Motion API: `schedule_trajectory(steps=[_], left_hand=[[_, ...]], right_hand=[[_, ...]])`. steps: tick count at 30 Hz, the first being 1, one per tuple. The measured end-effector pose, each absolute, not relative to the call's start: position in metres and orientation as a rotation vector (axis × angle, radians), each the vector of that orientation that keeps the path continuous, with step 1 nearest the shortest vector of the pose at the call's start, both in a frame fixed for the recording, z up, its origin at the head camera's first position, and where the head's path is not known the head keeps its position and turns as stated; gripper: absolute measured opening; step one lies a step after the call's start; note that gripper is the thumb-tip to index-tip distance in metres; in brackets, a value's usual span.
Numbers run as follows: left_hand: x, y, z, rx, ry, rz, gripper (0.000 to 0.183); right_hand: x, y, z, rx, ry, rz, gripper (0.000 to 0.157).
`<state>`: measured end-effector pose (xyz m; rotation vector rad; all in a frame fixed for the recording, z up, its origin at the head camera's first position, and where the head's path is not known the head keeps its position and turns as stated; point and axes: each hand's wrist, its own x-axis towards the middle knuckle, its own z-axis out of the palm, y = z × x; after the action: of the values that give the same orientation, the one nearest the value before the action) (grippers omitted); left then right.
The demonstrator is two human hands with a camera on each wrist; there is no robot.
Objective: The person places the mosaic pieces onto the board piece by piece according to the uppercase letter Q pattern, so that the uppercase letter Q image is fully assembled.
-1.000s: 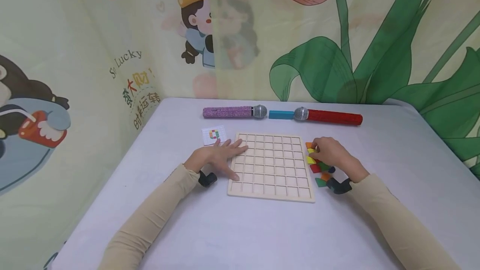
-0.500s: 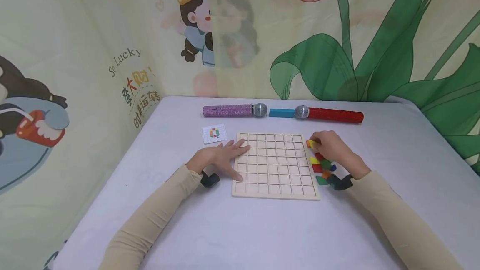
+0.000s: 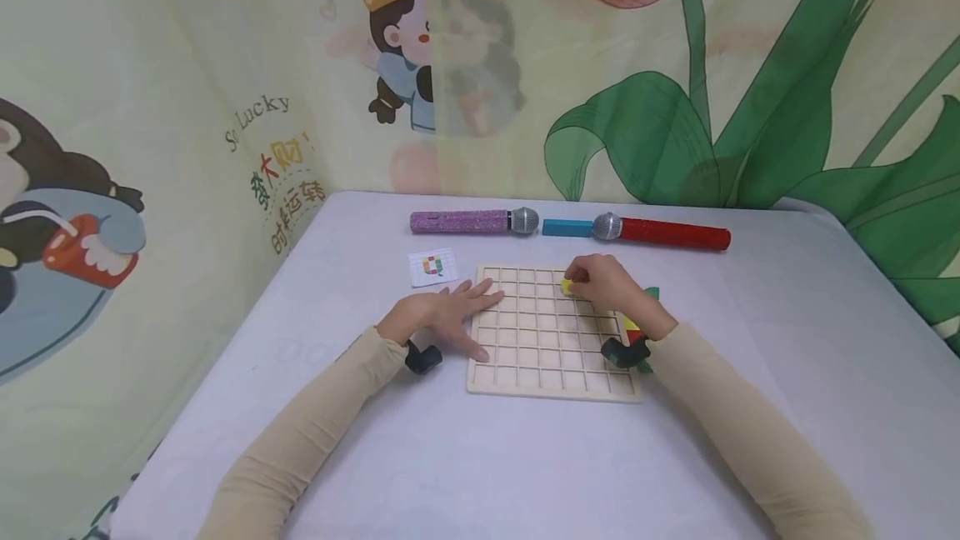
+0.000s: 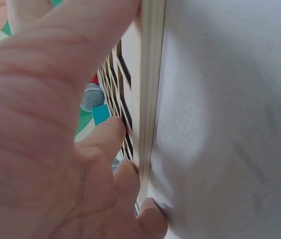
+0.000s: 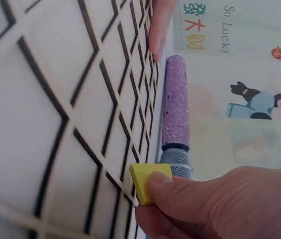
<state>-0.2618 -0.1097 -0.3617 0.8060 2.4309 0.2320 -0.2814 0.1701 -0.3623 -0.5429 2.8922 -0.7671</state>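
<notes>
A pale wooden board (image 3: 517, 338) with a raised grid of square cells lies mid-table. My left hand (image 3: 448, 315) rests spread on its left edge, fingers straight; the left wrist view shows the fingertips (image 4: 113, 130) along the rim. Over the upper right part of the grid, my right hand (image 3: 609, 283) pinches a small yellow block (image 5: 149, 180) between thumb and fingers, close over the cells. Beside the board's right edge lie coloured blocks (image 3: 634, 334), mostly hidden behind the right wrist. A printed card (image 3: 432, 267) with a coloured block pattern lies beyond the left hand.
Along the back of the table lie a purple glittery microphone (image 3: 459, 222), a blue bar (image 3: 567, 228) and a red microphone (image 3: 675, 233). A patterned curtain (image 3: 480, 65) hangs behind the table. A black wrist camera (image 3: 625, 352) overlaps the board's right side.
My right hand has picked up the yellow block from the pile and carried it left over the board. My left hand stays spread on the board's edge.
</notes>
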Motion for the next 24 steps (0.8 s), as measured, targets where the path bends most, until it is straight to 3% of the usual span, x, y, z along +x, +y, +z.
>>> schedule_trajectory(steps=[12,24], left_hand=[[-0.263,-0.111,-0.364,0.796,2.440,0.204,0.103],[-0.267,-0.111,-0.369,0.824,2.437,0.238,0.104]], right_hand=[[-0.279,0.157,-0.371,-0.596,2.970,-0.708,0.011],[-0.280,0.159,-0.373,-0.579,2.971,-0.608,0.024]])
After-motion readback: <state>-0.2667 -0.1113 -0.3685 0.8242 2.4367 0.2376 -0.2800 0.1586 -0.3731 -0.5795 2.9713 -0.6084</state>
